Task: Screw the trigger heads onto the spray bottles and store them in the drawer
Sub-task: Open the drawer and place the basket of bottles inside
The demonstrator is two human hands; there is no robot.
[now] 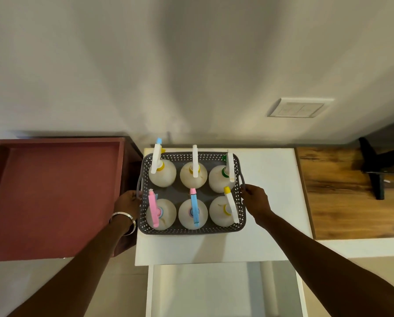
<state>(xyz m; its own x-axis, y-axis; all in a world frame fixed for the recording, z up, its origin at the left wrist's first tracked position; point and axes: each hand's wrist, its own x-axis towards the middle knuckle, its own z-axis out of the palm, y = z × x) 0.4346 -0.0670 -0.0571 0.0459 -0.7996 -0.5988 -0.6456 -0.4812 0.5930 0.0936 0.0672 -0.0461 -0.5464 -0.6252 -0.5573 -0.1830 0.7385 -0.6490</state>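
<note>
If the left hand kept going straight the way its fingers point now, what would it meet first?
The left hand already grips the grey basket by its side handle, so it meets the basket wall; beyond that, probably the pink-topped bottle.

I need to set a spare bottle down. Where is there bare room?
Free: white tabletop right of the grey basket, and the strip in front of it. The red tray is bare. Crowded: the basket, filled by six bottles.

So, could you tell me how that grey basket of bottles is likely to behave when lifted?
The grey basket probably flexes: thin perforated walls. Six tall spray bottles may wobble or tip. Left hand and right hand gripping opposite handles should keep it level.
</note>
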